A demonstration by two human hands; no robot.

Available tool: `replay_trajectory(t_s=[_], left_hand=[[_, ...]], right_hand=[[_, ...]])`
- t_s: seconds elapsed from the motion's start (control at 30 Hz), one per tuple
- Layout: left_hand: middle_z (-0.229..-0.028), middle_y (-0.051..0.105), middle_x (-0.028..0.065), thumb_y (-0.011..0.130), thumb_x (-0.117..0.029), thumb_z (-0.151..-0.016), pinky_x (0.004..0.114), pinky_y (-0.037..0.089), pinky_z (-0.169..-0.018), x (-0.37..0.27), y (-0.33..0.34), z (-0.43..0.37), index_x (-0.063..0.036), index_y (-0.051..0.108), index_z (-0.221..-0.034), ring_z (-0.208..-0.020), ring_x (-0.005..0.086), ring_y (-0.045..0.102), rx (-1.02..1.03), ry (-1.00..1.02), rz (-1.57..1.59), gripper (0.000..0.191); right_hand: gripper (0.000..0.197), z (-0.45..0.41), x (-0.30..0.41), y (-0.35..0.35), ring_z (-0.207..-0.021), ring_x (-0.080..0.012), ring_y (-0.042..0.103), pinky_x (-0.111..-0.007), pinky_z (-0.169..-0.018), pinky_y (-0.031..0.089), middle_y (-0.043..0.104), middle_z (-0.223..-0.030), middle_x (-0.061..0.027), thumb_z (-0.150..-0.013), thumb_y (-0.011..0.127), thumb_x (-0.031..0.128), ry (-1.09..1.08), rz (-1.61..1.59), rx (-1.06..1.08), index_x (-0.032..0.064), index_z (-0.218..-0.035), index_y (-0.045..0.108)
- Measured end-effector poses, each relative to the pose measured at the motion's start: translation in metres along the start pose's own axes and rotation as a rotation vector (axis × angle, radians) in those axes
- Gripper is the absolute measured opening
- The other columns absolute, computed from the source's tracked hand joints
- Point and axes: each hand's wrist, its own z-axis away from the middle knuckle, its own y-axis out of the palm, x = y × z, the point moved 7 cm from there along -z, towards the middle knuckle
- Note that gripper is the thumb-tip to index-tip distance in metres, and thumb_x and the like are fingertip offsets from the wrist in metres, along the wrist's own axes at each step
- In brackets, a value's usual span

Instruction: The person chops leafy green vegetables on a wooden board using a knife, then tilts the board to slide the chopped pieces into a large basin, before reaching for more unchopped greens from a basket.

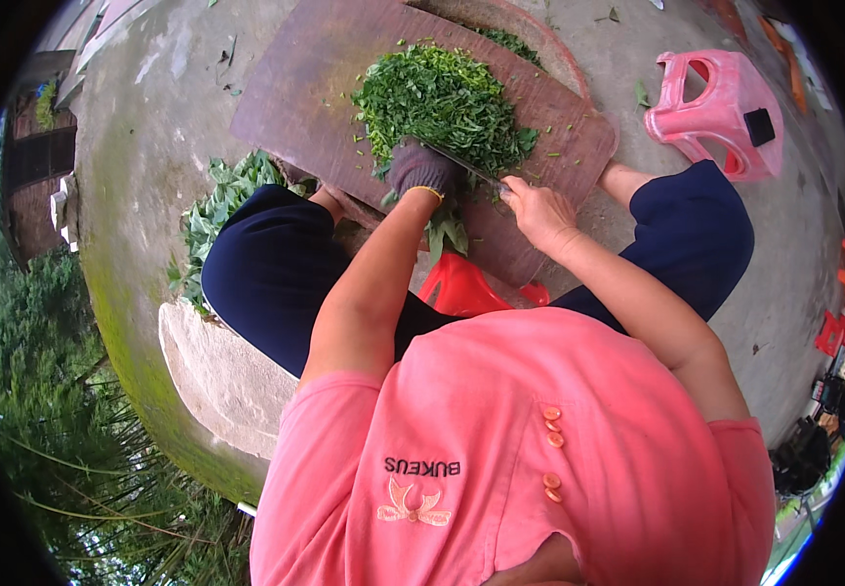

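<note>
My left hand [421, 174], in a dark knitted glove with a yellow cuff edge, presses on a bunch of leafy greens [448, 236], whose leaves stick out below the wrist. My right hand [545, 218] grips the handle of a kitchen knife [466, 165]. The blade runs up to the left, close beside the gloved fingers. Just beyond it a heap of chopped greens [433, 99] covers the middle of a brown wooden board [305, 80]. Small cut pieces lie scattered around the heap. The glove hides most of the held bunch and the blade's tip.
Under the board is a round basin [539, 29] with more chopped greens [510, 45]. Uncut leafy greens [199, 212] lie left of my leg, near a pale stone slab [217, 373]. A red plastic stool [459, 286] is below me. At right, a pink stool [737, 110] carries a black phone-like object [760, 127].
</note>
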Motion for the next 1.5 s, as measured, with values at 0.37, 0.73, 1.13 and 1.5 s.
replay_trajectory(t_s=[0.37,0.73,1.13,1.5], left_hand=[[-0.098,0.077,0.0196,0.060,-0.030,-0.087,0.051,0.058,-0.076,0.016,0.020,-0.004,-0.0088,0.080,-0.095,-0.090,0.0403,0.074,-0.119,0.067,-0.051,0.031],[-0.116,0.072,0.0185,0.059,-0.023,-0.089,0.046,0.057,-0.087,0.020,0.002,0.005,-0.0082,0.075,-0.107,-0.108,0.0362,0.070,-0.051,-0.171,-0.069,0.028],[-0.111,0.075,0.0173,0.057,-0.024,-0.090,0.045,0.056,-0.087,0.015,-0.011,0.011,-0.0088,0.079,-0.100,-0.105,0.0363,0.071,-0.073,-0.127,-0.052,0.028],[-0.110,0.076,0.0185,0.060,-0.025,-0.093,0.047,0.059,-0.084,0.020,0.002,-0.002,-0.0077,0.079,-0.102,-0.103,0.0360,0.073,-0.127,-0.054,0.097,0.028]], right_hand=[[0.033,-0.041,0.040,-0.026,-0.091,-0.0464,0.070,-0.058,-0.080,0.053,0.072,-0.090,-0.0255,-0.104,0.052,0.034,-0.136,0.318,0.112,0.0033,-0.105,0.065],[0.033,-0.079,0.055,-0.032,-0.100,-0.0430,0.070,-0.056,-0.085,0.053,0.074,-0.103,-0.0204,-0.106,0.050,0.036,-0.015,0.284,0.197,0.0080,-0.111,0.067],[0.033,-0.113,0.047,0.000,-0.102,-0.0425,0.069,-0.055,-0.086,0.053,0.074,-0.106,-0.0185,-0.104,0.051,0.037,-0.057,0.300,0.231,0.0092,-0.112,0.068],[0.030,-0.054,0.057,-0.045,-0.094,-0.0436,0.070,-0.058,-0.081,0.052,0.073,-0.097,-0.0221,-0.104,0.053,0.033,-0.039,0.348,0.287,0.0067,-0.108,0.066]])
